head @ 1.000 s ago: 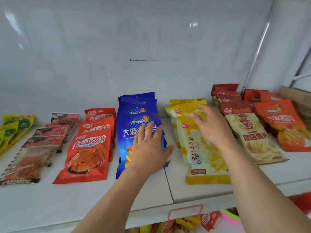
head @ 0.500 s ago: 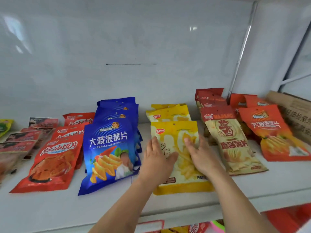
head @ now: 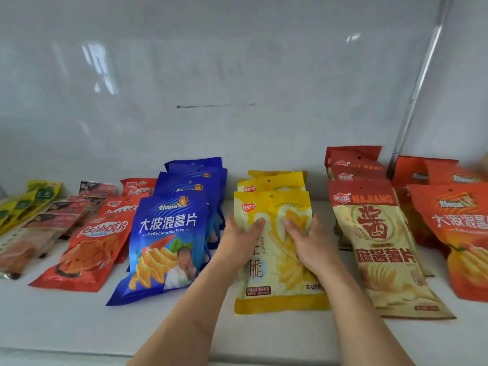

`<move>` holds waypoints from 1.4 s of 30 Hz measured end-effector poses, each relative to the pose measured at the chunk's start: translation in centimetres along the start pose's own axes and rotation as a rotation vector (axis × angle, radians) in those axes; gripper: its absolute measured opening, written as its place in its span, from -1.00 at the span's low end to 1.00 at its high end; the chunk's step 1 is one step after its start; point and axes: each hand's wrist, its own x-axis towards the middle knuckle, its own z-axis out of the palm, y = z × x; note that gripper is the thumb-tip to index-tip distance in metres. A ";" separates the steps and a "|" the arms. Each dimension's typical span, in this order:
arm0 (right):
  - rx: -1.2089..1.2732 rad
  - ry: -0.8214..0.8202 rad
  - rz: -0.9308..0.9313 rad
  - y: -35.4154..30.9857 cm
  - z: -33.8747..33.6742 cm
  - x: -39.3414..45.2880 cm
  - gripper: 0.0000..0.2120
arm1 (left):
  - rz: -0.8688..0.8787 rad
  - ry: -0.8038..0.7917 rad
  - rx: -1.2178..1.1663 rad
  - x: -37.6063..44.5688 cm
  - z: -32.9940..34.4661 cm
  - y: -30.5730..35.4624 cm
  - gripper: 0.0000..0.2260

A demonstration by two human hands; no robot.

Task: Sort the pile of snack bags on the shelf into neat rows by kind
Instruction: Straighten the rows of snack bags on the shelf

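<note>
Snack bags lie in rows by kind on a white shelf (head: 79, 320). My left hand (head: 241, 237) and my right hand (head: 306, 239) both rest on the front yellow bag (head: 280, 276). Their fingers are curled over its left and right edges, with the thumbs on its face. More yellow bags (head: 272, 182) are stacked behind it. To its left runs a row of blue bags (head: 166, 241), then red bags (head: 92, 249). On its right are beige bags with red tops (head: 380, 247) and orange bags (head: 462, 233).
At the far left lie dark clear-front packets (head: 39, 233) and yellow-green bags (head: 26, 202). A white wall (head: 211, 75) closes the shelf's back. A metal post (head: 417, 88) rises at the back right. Bare shelf surface runs along the front edge.
My left hand left the blue bag and joined my right hand on the front yellow bag. Both hands went from flat fingers to fingers curled at the bag's edges. The view moved closer.
</note>
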 end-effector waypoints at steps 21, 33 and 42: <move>0.056 0.049 0.070 -1.4 -1.1 1.1 0.14 | 0.255 -0.001 0.262 0.9 -0.4 0.0 -0.59; -0.358 0.189 -0.086 -5.2 -1.7 3.0 -0.13 | 0.476 0.175 0.749 -1.7 0.5 0.0 -0.24; -0.755 0.014 -0.252 -8.1 0.0 8.4 -0.28 | 0.471 -0.043 1.147 -3.1 1.7 -1.1 -0.39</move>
